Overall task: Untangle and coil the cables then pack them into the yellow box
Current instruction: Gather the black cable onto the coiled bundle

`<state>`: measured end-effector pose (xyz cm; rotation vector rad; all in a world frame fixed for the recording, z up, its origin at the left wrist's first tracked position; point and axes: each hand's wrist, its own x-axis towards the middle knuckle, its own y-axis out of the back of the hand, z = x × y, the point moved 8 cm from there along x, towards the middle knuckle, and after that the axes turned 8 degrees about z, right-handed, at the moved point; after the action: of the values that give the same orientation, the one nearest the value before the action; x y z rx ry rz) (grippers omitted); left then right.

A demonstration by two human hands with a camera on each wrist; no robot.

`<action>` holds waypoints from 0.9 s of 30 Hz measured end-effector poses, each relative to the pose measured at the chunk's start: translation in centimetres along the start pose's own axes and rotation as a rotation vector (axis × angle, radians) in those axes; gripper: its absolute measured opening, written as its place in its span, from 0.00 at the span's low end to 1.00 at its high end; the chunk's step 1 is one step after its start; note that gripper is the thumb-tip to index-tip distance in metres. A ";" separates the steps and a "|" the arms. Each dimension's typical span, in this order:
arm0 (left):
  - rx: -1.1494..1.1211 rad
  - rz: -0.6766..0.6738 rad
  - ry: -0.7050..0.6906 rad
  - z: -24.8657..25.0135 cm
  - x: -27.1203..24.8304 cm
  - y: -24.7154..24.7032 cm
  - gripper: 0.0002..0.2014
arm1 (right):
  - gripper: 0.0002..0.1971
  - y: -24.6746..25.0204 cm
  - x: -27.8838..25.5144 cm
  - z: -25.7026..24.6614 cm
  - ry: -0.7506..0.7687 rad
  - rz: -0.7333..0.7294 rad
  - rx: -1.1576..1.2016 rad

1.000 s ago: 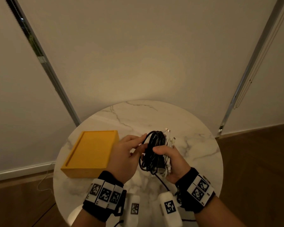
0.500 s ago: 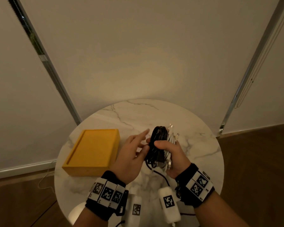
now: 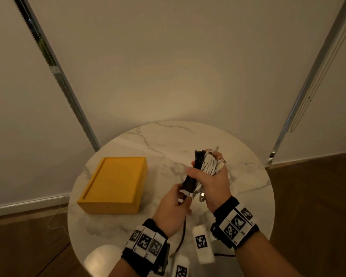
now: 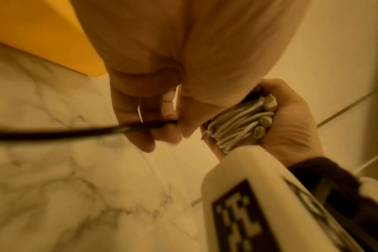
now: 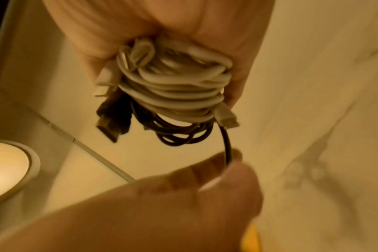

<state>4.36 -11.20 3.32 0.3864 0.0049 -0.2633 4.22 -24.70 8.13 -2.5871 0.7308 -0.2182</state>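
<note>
Our right hand [image 3: 212, 182] clamps the coiled cables [image 3: 207, 165] above the table [image 3: 248, 176] so loops hold; our left hand [image 3: 172, 208] pinches the black tail [image 5: 227, 146] (for winding, we judge). The yellow box [image 3: 114, 184] waits left.

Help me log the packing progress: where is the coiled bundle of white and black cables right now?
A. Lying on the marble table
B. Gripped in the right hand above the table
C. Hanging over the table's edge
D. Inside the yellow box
B: the right hand grips the cable bundle above the marble table, the left hand pinches a loose black strand, and the yellow box sits apart to the left.
</note>
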 end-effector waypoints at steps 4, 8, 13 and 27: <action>0.347 -0.088 -0.027 -1.0 -0.6 -0.4 0.16 | 0.29 1.1 0.5 -0.8 0.175 -0.029 -0.256; 0.534 -0.082 -0.153 -0.9 -0.3 0.5 0.07 | 0.30 2.9 1.4 -1.0 0.220 0.018 -0.398; 0.556 0.015 -0.329 1.8 0.1 2.9 0.06 | 0.28 3.4 1.7 0.6 0.132 -0.058 -0.506; 0.314 0.179 -0.677 7.3 -1.4 6.4 0.10 | 0.29 -1.3 -2.7 4.1 -0.362 -0.306 -0.027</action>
<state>4.29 -7.88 12.53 0.5902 -0.7395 -0.2072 3.60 -20.72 4.99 -2.6493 0.2104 0.1679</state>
